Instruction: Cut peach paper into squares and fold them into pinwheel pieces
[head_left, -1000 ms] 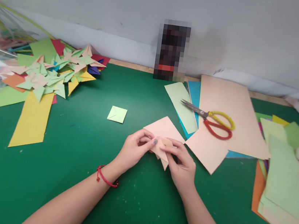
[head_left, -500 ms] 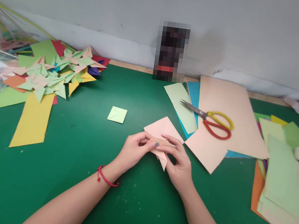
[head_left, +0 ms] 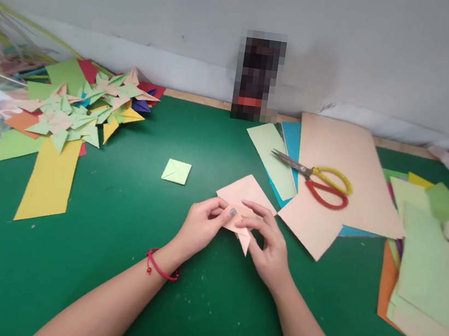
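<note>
Between my two hands is a small folded piece of pink paper [head_left: 244, 238], with a pointed flap hanging towards me. My left hand [head_left: 206, 222] pinches its left side, thumb on top and fingers beneath. On the right side, my right hand [head_left: 268, 241] grips it with bent fingers over the top; its thumb is partly hidden behind the flap. Just beyond the hands lies a flat pink paper square [head_left: 249, 186]. A folded light green square [head_left: 176, 171] rests on the table to the left of them.
Scissors [head_left: 310, 175] with one yellow and one red handle lie on a large pink sheet [head_left: 339, 144] at right. Folded paper stars [head_left: 70, 114] are heaped at left near a yellow strip [head_left: 49, 181]. Green sheets [head_left: 429, 266] are stacked far right on the green table [head_left: 112, 263].
A raised part of the folded pink paper now lies flatter under the fingers, and the left thumb has shifted slightly. Both hands keep about the same place.
</note>
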`<action>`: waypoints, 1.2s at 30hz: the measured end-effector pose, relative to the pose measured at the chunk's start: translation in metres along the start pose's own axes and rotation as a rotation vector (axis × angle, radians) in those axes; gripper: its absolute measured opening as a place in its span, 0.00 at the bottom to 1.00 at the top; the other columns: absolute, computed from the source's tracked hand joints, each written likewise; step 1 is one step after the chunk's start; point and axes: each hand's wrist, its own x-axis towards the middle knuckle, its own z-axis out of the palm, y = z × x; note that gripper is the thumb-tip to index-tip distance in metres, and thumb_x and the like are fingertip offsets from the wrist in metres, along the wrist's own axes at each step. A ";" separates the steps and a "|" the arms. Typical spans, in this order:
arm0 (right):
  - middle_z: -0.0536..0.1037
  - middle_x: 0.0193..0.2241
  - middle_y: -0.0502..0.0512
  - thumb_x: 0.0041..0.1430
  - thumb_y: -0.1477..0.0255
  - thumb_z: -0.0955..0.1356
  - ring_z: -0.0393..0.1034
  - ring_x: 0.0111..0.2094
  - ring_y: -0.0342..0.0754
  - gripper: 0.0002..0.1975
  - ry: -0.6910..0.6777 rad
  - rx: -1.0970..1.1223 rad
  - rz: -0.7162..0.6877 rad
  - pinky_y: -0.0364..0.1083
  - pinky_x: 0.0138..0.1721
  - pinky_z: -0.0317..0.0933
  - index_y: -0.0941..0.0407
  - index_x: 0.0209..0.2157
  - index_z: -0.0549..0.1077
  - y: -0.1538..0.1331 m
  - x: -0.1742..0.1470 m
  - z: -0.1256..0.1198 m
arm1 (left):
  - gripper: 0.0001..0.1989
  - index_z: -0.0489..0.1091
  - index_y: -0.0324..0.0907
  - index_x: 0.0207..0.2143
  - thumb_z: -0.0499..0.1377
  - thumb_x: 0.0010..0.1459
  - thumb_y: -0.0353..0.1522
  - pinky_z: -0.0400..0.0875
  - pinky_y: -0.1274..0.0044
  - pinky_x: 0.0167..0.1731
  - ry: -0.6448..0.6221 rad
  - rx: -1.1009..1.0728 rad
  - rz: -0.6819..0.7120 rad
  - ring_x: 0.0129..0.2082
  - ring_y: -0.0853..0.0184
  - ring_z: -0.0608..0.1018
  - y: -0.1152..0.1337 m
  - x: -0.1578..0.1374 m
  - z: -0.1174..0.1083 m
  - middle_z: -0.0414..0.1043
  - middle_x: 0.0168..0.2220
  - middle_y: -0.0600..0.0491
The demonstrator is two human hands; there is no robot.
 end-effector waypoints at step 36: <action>0.72 0.30 0.52 0.53 0.72 0.68 0.68 0.33 0.46 0.01 0.293 0.241 0.186 0.46 0.33 0.64 0.55 0.30 0.71 0.005 -0.001 0.017 | 0.13 0.66 0.37 0.28 0.51 0.59 0.38 0.57 0.83 0.23 -0.136 0.167 0.089 0.20 0.75 0.64 0.004 -0.002 0.005 0.70 0.22 0.56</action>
